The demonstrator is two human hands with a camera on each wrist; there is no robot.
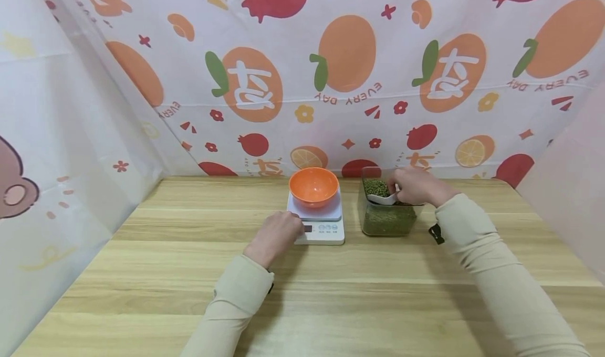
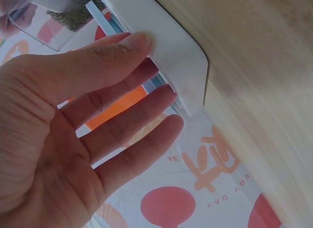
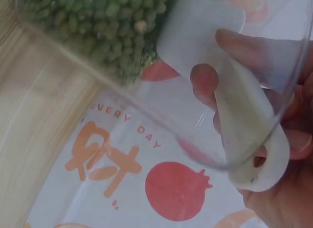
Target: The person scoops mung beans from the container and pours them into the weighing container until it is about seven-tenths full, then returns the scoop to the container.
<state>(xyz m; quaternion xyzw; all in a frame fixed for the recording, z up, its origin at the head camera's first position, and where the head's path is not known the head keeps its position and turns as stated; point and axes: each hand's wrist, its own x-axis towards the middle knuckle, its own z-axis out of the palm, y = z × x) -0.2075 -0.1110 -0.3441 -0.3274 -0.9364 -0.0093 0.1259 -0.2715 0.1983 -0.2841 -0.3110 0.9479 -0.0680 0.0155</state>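
Note:
A white kitchen scale (image 1: pixel 331 236) stands on the table with an orange bowl (image 1: pixel 314 185) on its platform. My left hand (image 1: pixel 278 233) is at the scale's front left side. In the left wrist view the thumb and fingertips touch the edge of the scale (image 2: pixel 171 52), the fingers spread and loosely bent. To the right stands a clear container (image 1: pixel 388 226) of green mung beans (image 1: pixel 376 188). My right hand (image 1: pixel 413 185) pinches the handle of a white scoop (image 1: pixel 382 199) inside the container. Through the clear wall in the right wrist view, the scoop's handle (image 3: pixel 249 105) shows a hole at its end.
The light wooden table (image 1: pixel 340 304) runs towards me. A white cloth with fruit prints (image 1: pixel 293 100) hangs right behind the scale and container. More cloth hangs at the left (image 1: pixel 85 110) and right (image 1: pixel 576 173) sides.

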